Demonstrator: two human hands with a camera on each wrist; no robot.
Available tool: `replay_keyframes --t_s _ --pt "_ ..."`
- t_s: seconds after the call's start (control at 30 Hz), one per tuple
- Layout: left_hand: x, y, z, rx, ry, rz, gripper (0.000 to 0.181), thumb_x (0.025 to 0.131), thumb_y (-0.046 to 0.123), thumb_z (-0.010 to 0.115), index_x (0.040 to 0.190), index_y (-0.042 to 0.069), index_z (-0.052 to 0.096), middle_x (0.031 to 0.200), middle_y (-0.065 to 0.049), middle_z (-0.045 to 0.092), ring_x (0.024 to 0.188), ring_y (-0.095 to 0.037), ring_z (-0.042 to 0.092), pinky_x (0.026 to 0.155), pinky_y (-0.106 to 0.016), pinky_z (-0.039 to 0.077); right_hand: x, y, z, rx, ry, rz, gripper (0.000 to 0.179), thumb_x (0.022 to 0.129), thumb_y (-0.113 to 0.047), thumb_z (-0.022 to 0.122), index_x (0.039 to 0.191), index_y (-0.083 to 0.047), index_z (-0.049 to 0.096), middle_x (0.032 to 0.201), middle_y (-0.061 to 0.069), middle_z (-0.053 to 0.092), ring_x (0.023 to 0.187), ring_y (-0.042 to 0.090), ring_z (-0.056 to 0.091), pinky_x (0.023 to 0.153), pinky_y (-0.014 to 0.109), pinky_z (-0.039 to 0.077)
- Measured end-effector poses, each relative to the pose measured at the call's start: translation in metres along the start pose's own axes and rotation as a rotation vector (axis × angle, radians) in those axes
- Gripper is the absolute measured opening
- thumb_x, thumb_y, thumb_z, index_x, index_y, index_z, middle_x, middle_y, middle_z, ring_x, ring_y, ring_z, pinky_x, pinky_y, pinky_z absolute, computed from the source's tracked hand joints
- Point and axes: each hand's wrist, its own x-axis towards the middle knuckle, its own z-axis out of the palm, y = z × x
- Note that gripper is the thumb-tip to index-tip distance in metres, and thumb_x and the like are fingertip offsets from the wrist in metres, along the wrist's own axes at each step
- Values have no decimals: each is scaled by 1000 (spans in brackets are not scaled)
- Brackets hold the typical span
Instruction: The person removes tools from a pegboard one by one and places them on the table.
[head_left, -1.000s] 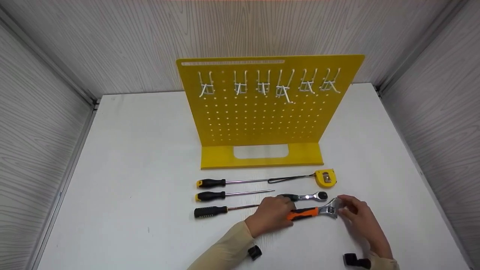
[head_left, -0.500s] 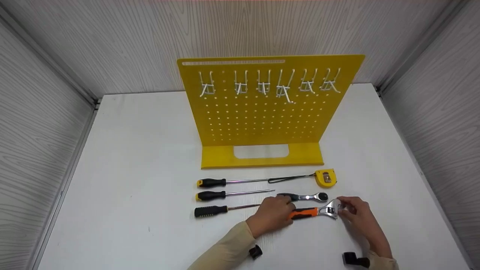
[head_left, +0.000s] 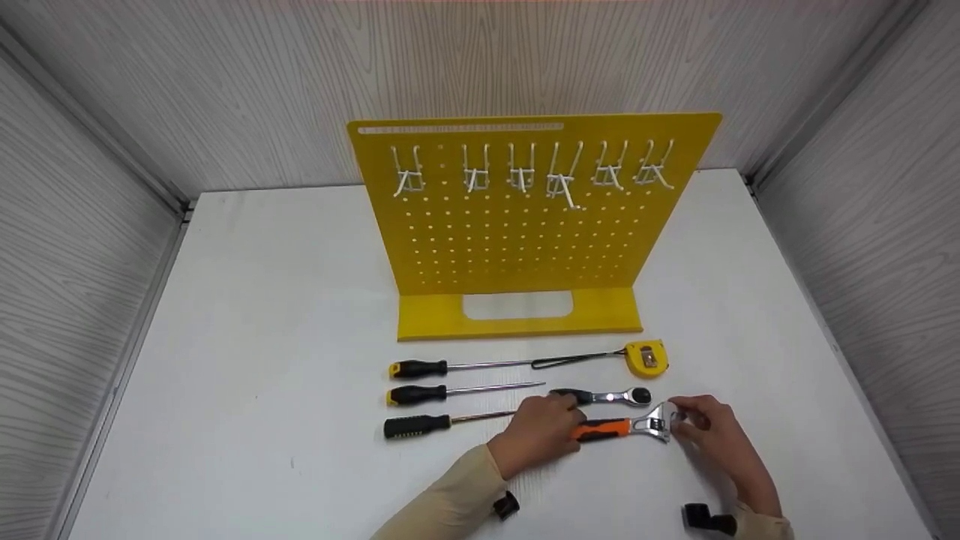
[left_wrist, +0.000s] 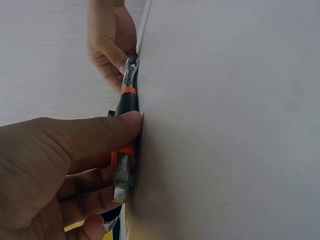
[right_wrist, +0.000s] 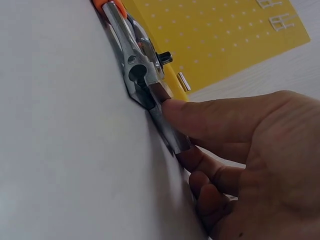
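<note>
An adjustable wrench (head_left: 606, 430) with an orange and black handle lies low at the table, its metal head to the right. My left hand (head_left: 534, 436) holds the handle end between thumb and curled fingers; the left wrist view shows the thumb (left_wrist: 102, 132) across the grip. At the other end, my right hand (head_left: 716, 435) pinches the wrench head (right_wrist: 142, 75) with thumb and fingers. Just behind the wrench lies a ratchet wrench (head_left: 576, 396) with a dark handle, partly covered by the left hand's fingers.
Several screwdrivers lie to the left, including a black-handled screwdriver (head_left: 417, 427) whose tip ends near the left hand. A yellow tape measure (head_left: 646, 358) with a black strap sits farther back. Behind them stands a yellow pegboard (head_left: 431, 319) with several white hooks (head_left: 474, 180).
The head view has shifted slightly. Both hands stay on the wrench, and the other tools lie as before.
</note>
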Motion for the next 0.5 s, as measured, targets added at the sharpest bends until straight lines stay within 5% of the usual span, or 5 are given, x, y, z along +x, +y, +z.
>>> replay_keyframes --t_s 0.33,0.5 --pt "-7 -4 1 13 97 54 24 82 30 72 103 18 72 92 4 64 74 -9 59 56 -22 46 -5 -4 0 97 -7 11 61 90 -11 65 144 0 38 138 25 44 131 40 40 111 54 32" --pt "-20 -15 -5 -114 165 60 30 87 30 70 115 20 68 96 4 64 77 -8 58 61 -19 46 -6 -5 0 118 19 28 69 94 -25 62 150 -5 27 136 22 44 125 33 40 110 51 32"
